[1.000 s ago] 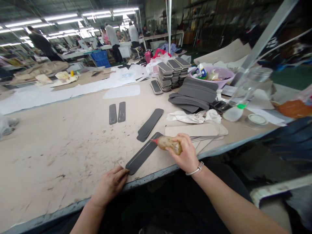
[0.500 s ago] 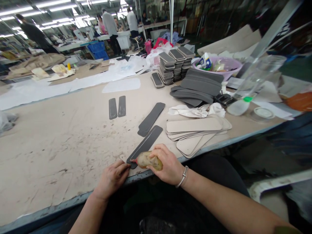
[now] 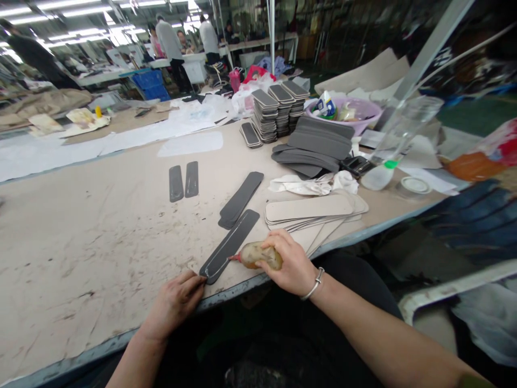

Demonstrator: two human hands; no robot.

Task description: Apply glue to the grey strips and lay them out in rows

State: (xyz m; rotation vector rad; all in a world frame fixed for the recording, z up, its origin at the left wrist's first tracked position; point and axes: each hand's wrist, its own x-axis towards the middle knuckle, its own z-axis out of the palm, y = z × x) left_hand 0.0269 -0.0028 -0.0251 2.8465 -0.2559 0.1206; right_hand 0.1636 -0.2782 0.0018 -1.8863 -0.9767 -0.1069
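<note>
My right hand [image 3: 288, 261] is wrapped round a squeeze glue bottle [image 3: 254, 255] with a red nozzle. The nozzle tip meets the right edge of a long dark grey strip [image 3: 232, 242] with rounded ends. A thin wet line of glue runs along the strip's left side and round its near end. My left hand [image 3: 177, 299] is closed, its fingertips gripping the near left corner of that strip at the table's edge. Just beyond lie overlapping grey strips [image 3: 242, 198]. Two shorter grey pieces [image 3: 176, 183] with shiny lines on them lie farther off to the left.
Beige strips [image 3: 309, 207] are fanned out at the right, below a crumpled white cloth [image 3: 301, 185]. Behind are a pile of dark grey pieces [image 3: 321, 137], tall stacks of finished-looking pieces [image 3: 264, 116] and a purple basin [image 3: 369, 113]. A clear bottle [image 3: 377, 177] lies near the right edge.
My right hand has moved the bottle from the strip's near end up along its right edge, leaving a glue line round that end. My left hand still holds the corner. The view has shifted slightly.
</note>
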